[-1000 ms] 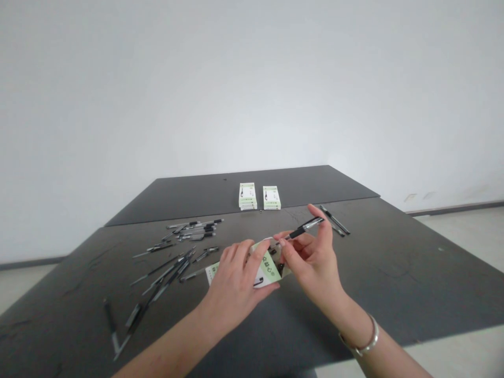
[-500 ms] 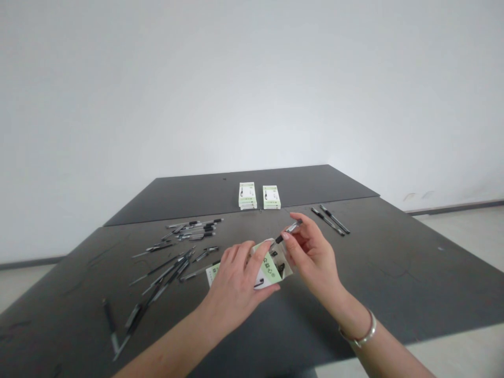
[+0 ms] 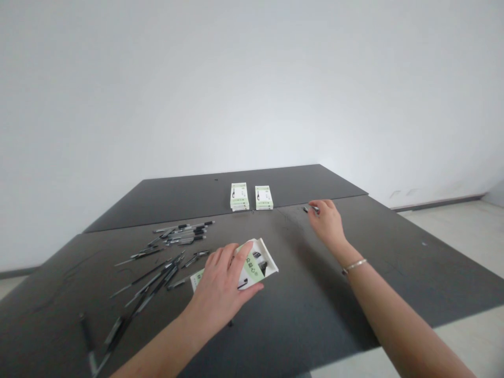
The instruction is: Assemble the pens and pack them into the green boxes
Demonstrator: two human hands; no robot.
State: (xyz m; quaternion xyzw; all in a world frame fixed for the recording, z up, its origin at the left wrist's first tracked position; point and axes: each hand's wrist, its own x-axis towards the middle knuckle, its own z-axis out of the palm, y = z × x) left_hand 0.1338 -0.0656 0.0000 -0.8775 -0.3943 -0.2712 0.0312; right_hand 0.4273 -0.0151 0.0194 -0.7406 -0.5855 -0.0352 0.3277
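Observation:
My left hand (image 3: 218, 283) is wrapped over a white and green pen box (image 3: 250, 273), holding it just above or on the table; I cannot tell which. The box's end facing right is open, and dark pen ends (image 3: 263, 266) show inside it. Farther off to the right, my right hand (image 3: 328, 226) is closed with curled fingers over two black-and-clear pens (image 3: 305, 209). Only their far ends peek out by the fingertips; the hand covers the rest. It appears to pinch one of them.
Many loose pens (image 3: 157, 281) lie scattered on the dark table (image 3: 394, 273) left of my left hand. Two small stacks of closed pen boxes (image 3: 239, 195) (image 3: 263, 196) stand toward the back. A pale wall (image 3: 252, 89) rises behind the table.
My right hand has left the box's open end, where it held a pen, and moved right and away to the two pens. That pen no longer shows in its fingers. The left hand keeps the box.

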